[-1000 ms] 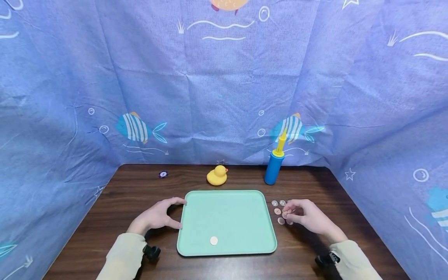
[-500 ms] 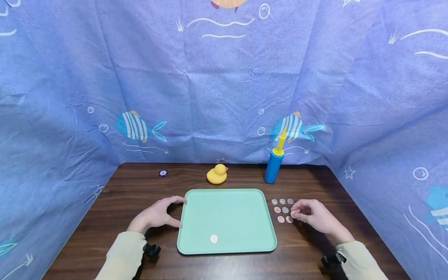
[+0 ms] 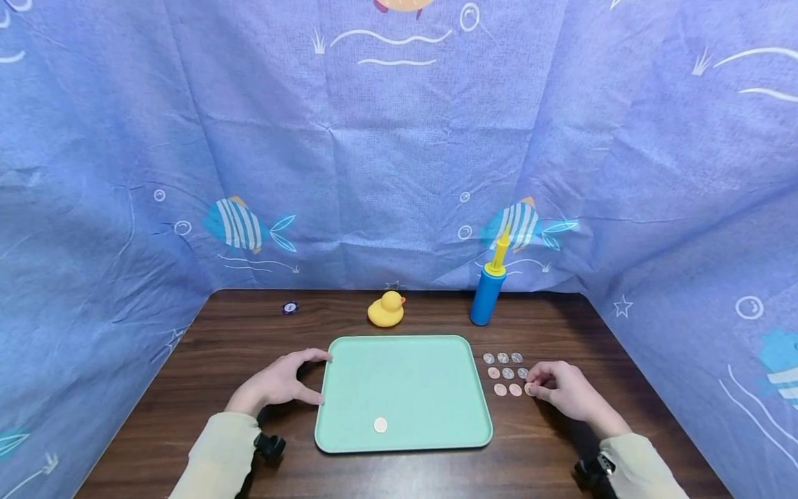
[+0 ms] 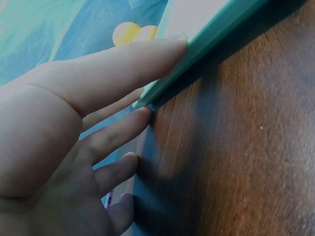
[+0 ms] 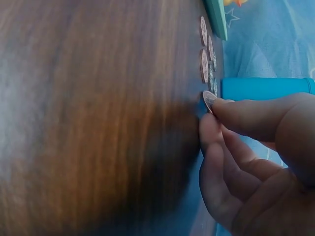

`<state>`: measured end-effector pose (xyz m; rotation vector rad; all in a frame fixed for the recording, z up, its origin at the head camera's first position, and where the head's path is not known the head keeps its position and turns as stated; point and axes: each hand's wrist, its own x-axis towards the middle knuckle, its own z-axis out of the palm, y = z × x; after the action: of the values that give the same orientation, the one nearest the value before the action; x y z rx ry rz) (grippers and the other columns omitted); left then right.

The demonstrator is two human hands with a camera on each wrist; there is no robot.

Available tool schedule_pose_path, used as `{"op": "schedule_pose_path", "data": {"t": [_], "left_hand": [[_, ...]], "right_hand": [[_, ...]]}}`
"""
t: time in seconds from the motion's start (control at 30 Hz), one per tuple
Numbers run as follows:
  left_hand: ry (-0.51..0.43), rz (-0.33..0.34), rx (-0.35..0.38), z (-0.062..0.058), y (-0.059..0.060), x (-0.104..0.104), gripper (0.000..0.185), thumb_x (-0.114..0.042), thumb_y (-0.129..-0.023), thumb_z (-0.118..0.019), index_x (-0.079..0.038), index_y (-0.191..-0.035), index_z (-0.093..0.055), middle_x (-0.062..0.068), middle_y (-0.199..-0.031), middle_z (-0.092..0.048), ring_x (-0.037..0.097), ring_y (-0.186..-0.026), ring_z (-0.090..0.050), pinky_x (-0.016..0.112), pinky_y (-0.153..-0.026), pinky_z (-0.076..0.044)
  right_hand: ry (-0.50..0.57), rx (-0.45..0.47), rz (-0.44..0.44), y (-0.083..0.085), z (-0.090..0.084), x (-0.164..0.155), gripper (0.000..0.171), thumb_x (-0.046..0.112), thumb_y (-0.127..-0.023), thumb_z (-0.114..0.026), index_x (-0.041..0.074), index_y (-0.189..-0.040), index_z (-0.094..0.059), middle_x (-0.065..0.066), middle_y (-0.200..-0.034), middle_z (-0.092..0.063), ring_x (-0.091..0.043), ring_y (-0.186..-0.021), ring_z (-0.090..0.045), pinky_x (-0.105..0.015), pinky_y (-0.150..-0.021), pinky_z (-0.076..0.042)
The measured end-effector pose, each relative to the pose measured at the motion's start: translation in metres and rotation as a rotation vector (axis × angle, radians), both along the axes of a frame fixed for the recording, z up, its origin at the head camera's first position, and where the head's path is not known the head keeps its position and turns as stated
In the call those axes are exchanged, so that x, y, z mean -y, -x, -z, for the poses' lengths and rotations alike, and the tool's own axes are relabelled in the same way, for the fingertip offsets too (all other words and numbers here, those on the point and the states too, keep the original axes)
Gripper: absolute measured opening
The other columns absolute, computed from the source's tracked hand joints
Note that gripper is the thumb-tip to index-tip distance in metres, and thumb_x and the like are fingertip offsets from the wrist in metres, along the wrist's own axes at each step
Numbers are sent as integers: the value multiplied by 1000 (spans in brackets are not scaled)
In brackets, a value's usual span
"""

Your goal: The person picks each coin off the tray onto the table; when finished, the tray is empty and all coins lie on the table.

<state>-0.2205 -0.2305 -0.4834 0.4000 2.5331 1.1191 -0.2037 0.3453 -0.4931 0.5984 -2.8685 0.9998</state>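
My left hand rests its outstretched thumb and fingers along the left rim of the mint-green tray. In the left wrist view, the thumb overlaps the tray's edge and the other fingers are spread apart. To the tray's right, my right hand pinches a coppery coin between thumb and fingertips, tilted, close over the table. This coin is at the right end of the nearest row of coins. Silvery coins form the farthest row, while copper and silver ones mix in the middle row.
A pale round disc lies on the tray near its front edge. Behind the tray sit a yellow rubber duck and a dark poker chip. A blue hand pump with a yellow nozzle stands beyond the coins.
My right hand has moved right and slightly nearer with the coin, from over the middle of the rows to the near row's right end. My left hand has stayed at the tray.
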Motion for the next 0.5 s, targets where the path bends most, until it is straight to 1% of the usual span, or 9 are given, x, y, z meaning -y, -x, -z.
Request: {"op": "schedule_pose_path", "data": {"t": [0.2, 0.3, 0.5], "left_hand": [[2, 3, -5, 0, 1, 0, 76, -28, -77, -96, -20, -145, -61, 13, -154, -52, 41, -147, -42, 66, -115, -36], [5, 2, -2, 1, 1, 0, 76, -28, -77, -96, -20, -145, -61, 13, -154, -52, 41, -147, -42, 66, -115, -36], [12, 1, -3, 1, 2, -1, 77, -29, -78, -96, -21, -145, -60, 13, -154, -52, 41, -146, -42, 66, -115, -37]], "right_hand": [[-79, -9, 49, 2, 3, -1, 12, 7, -87, -83, 13, -87, -73, 13, -76, -67, 3, -67, -60, -24, -64, -51], [-89, -5, 62, 2, 4, -1, 13, 7, -87, -83, 15, -86, -73, 12, -76, -67, 3, -66, -60, -25, -65, -52], [-93, -23, 69, 1, 4, 0, 13, 6, -85, -84, 14, -85, -73, 12, -75, -66, 2, -66, -58, -26, -65, -51]]}}
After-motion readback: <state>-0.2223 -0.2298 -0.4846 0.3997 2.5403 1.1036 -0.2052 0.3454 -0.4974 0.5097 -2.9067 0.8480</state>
